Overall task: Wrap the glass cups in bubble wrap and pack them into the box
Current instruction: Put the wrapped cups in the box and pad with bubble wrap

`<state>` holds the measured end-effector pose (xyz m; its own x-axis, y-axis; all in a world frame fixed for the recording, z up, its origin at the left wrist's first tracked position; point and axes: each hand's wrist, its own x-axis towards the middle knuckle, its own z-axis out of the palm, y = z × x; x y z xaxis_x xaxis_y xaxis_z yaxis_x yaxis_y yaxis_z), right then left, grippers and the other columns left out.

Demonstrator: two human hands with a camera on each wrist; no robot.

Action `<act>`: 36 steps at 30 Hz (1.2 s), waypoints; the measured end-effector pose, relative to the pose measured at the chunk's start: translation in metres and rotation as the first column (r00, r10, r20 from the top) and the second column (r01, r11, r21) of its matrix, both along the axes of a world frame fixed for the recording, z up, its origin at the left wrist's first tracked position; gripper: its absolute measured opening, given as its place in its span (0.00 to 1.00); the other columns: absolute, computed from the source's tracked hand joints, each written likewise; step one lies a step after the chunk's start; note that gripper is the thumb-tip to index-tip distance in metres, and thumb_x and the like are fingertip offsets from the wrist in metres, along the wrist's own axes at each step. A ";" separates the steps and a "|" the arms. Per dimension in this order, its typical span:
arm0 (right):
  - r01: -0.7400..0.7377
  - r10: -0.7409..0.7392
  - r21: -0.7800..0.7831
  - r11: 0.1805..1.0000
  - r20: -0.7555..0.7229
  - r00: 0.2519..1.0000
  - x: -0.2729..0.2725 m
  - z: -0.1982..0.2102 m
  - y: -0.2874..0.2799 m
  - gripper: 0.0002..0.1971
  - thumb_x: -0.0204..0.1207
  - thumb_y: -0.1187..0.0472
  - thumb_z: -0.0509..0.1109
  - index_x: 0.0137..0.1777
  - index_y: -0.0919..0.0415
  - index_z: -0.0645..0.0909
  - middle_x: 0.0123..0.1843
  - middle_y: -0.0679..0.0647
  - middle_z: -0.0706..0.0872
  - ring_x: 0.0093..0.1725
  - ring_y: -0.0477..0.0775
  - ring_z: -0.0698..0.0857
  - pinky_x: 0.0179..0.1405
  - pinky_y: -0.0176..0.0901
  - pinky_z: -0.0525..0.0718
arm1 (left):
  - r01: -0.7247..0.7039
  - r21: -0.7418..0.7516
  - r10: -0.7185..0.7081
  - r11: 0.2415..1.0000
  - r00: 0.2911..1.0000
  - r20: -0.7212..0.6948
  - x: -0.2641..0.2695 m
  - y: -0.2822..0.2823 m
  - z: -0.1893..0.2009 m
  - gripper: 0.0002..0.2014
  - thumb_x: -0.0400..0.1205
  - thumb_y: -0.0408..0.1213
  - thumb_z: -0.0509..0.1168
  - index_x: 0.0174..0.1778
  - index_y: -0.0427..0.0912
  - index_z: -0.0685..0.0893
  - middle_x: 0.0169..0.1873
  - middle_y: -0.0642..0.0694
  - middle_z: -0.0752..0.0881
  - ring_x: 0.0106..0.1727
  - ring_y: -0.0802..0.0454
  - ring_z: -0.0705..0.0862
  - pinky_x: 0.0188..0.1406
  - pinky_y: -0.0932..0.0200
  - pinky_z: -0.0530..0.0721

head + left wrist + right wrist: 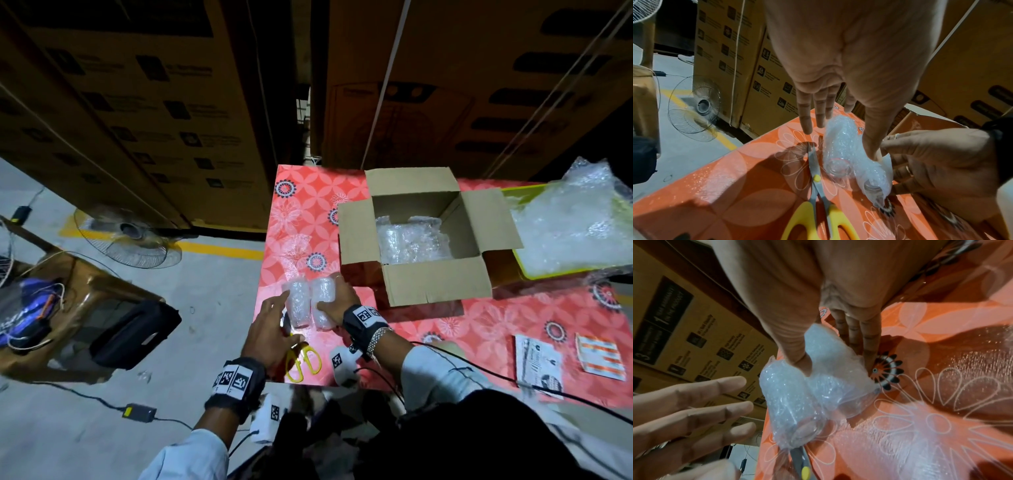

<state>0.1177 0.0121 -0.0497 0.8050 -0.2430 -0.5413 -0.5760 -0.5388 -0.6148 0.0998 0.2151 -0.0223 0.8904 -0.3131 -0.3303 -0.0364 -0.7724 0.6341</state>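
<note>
Head view shows us two wrapped glass cups (310, 303) lying side by side near the table's (301, 192) left edge, long axes running from the near edge toward the far one. Our right hand (334, 301) curls round the right cup; our left hand (270, 329), fingers straight and holding nothing, sits just beside the left cup. We count one open cardboard box (435, 281) to the right with wrapped bundles inside, one pair of yellow scissors (303, 356), one heap of bubble wrap (575, 219).
</note>
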 end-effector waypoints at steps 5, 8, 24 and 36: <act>0.027 -0.029 0.079 0.997 0.032 0.999 -0.009 0.008 -0.011 0.37 0.70 0.58 0.81 0.77 0.56 0.67 0.70 0.61 0.80 0.67 0.64 0.82 0.63 0.53 0.84 | -0.009 -0.076 0.010 0.997 1.000 0.018 0.000 0.002 0.005 0.53 0.69 0.43 0.86 0.88 0.56 0.64 0.79 0.51 0.73 0.73 0.47 0.82 0.68 0.45 0.84; 0.037 -0.047 0.172 0.984 0.054 0.997 -0.030 0.025 -0.017 0.30 0.70 0.60 0.81 0.68 0.55 0.70 0.57 0.58 0.86 0.56 0.61 0.87 0.52 0.51 0.89 | -0.010 -0.126 0.015 0.992 0.999 0.036 -0.002 0.002 0.021 0.54 0.68 0.52 0.86 0.87 0.57 0.64 0.78 0.52 0.73 0.73 0.51 0.80 0.67 0.52 0.83; -0.039 -0.103 0.421 0.906 0.310 0.945 -0.080 0.183 -0.108 0.27 0.73 0.67 0.83 0.68 0.54 0.76 0.56 0.53 0.84 0.47 0.44 0.86 0.45 0.40 0.87 | 0.174 -0.419 -0.137 0.891 0.984 0.118 -0.001 -0.030 0.093 0.60 0.58 0.72 0.83 0.86 0.67 0.63 0.80 0.62 0.71 0.79 0.62 0.73 0.73 0.49 0.80; 0.097 -0.176 0.235 0.967 0.346 0.921 -0.011 0.206 -0.234 0.27 0.70 0.68 0.84 0.65 0.65 0.74 0.54 0.58 0.82 0.46 0.52 0.84 0.28 0.40 0.85 | 0.197 -0.345 -0.150 0.918 0.976 0.156 0.042 -0.167 0.077 0.68 0.53 0.80 0.78 0.88 0.55 0.61 0.87 0.53 0.60 0.87 0.50 0.62 0.85 0.43 0.68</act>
<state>0.1071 -0.2223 0.1565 0.9220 -0.2776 -0.2699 -0.3513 -0.3068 -0.8846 0.1415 0.0478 0.0546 0.8378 -0.5428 -0.0585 -0.2454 -0.4702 0.8478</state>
